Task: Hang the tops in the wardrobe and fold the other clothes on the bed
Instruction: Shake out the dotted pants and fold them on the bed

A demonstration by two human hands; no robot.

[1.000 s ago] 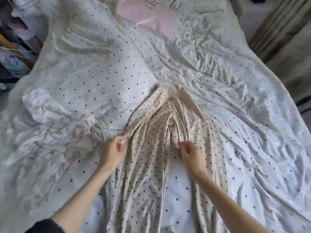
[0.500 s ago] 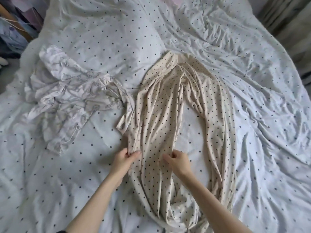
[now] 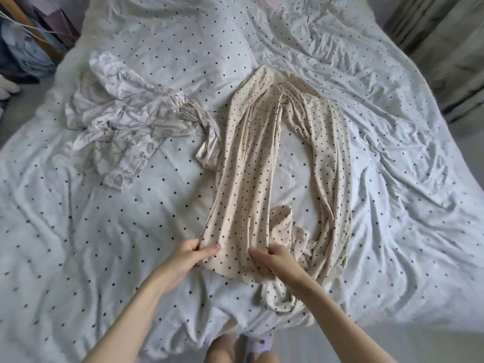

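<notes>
Cream polka-dot trousers [image 3: 248,179] lie spread on the bed [image 3: 104,231], waistband far from me, legs toward me. My left hand [image 3: 191,258] pinches the outer edge of the left leg near its hem. My right hand [image 3: 272,260] grips the same leg's inner edge, fingers curled into the fabric. The right leg [image 3: 330,184] curves out to the right and bunches near the bed's front edge. A crumpled white patterned garment [image 3: 125,119] lies to the left of the trousers, touching them at one corner.
The bed wears a pale dotted cover, wrinkled all over. Hanging clothes and a wooden rail [image 3: 28,40] show at the top left. Curtains [image 3: 445,48] hang at the top right. The bed's front edge is just below my hands.
My hands slid down the left trouser leg toward me, from near the thigh to near the hem. The view tilted down and pulled back, revealing the white garment fully.
</notes>
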